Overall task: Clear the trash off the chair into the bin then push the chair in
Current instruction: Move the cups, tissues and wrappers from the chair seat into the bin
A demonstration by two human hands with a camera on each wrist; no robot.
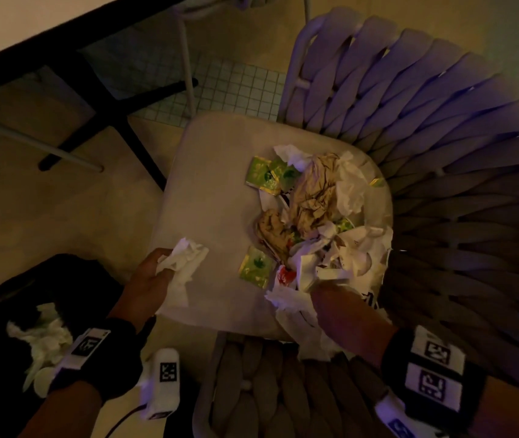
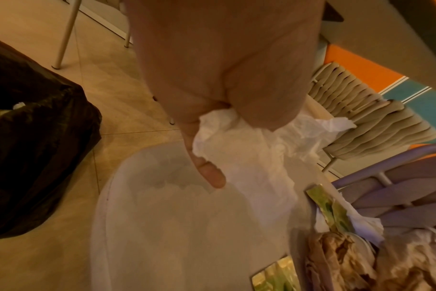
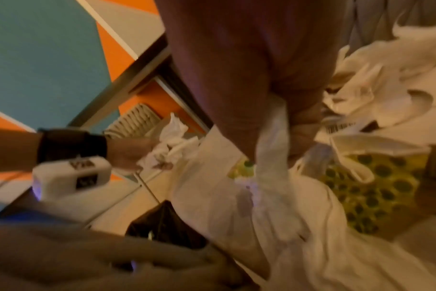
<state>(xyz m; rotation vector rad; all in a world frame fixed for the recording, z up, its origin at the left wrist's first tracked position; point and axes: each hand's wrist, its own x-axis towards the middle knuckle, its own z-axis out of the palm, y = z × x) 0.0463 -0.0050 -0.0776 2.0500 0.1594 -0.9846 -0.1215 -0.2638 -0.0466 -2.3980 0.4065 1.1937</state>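
A woven chair with a pale seat cushion (image 1: 214, 184) holds a heap of trash (image 1: 311, 213): white napkins, brown crumpled paper (image 1: 315, 191) and green sachets (image 1: 256, 267). My left hand (image 1: 153, 273) grips a crumpled white napkin (image 1: 182, 267) (image 2: 249, 145) over the seat's front left edge. My right hand (image 1: 340, 308) grips a bunch of white napkins (image 1: 296, 314) (image 3: 271, 177) at the near side of the heap. A bin lined with a black bag (image 1: 2, 311) stands on the floor to the left, with white paper (image 1: 43, 339) inside.
A table with a black cross base (image 1: 119, 115) stands at the upper left, with pale chair legs (image 1: 188, 67) beside it. Another woven chair (image 2: 376, 122) sits beyond the seat in the left wrist view. The floor is tiled.
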